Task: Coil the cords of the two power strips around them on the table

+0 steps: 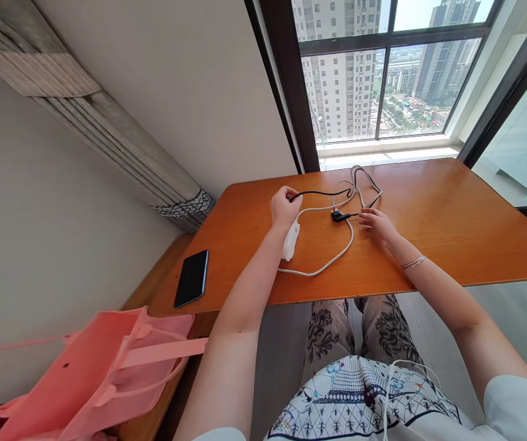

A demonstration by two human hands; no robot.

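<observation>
Left hand (285, 207) had a black cable (321, 192) pinched, right hand (377, 227) was beside the black plug (338, 215), couldn't tell if gripping tbh.

Hands (285, 208) at tangled cables (321, 193), phone (191, 278), pink bag (93, 349)

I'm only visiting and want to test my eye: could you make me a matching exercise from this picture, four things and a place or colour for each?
1. phone
2. bag
3. black plug
4. bracelet

A. between the left hand and right hand
B. worn on the right arm
C. at the left end of the table
D. pink

Pairs: 1-C; 2-D; 3-A; 4-B
</observation>
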